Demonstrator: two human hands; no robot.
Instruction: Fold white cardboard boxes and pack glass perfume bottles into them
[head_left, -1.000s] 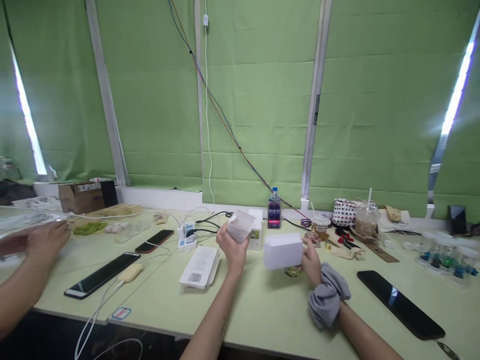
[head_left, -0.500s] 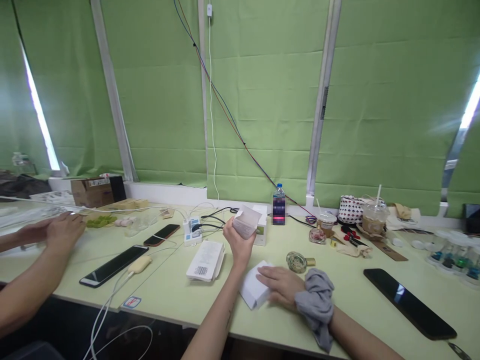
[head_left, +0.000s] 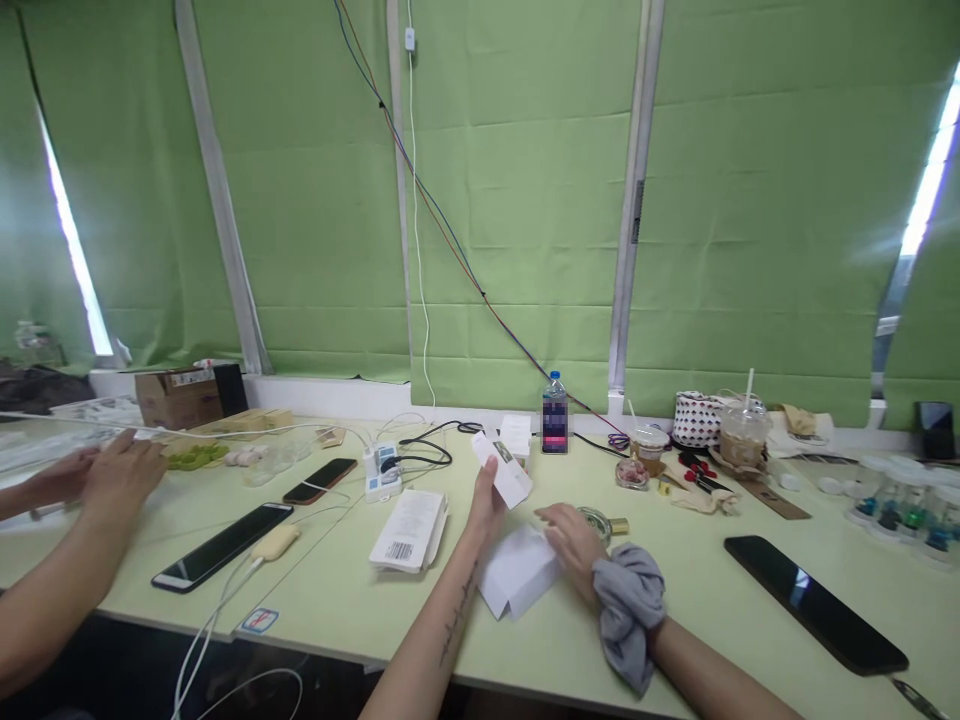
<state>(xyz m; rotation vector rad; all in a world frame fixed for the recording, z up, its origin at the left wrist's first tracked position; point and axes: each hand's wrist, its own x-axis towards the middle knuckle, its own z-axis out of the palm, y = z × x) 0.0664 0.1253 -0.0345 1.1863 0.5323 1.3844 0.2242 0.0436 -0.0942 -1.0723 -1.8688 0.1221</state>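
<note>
Firstly, far left: a co-worker's hand (head_left: 124,478), fingers bent, over the table (head_left: 337,590); what it holds cannot be made out. Next, a white-framed phone (head_left: 225,545) lies beside a cream device (head_left: 275,542) with a white cable. A barcoded white packet (head_left: 409,528) lies flat just left of your left forearm. Your left hand (head_left: 486,500) is raised, thumb and fingers closed on a small white printed box (head_left: 504,470), tilted. Below it, folded white paper (head_left: 517,572) rests on the table. Your right hand (head_left: 574,545), fingers loosely spread, grips nothing visible; contact with the paper's right edge: cannot tell.
</note>
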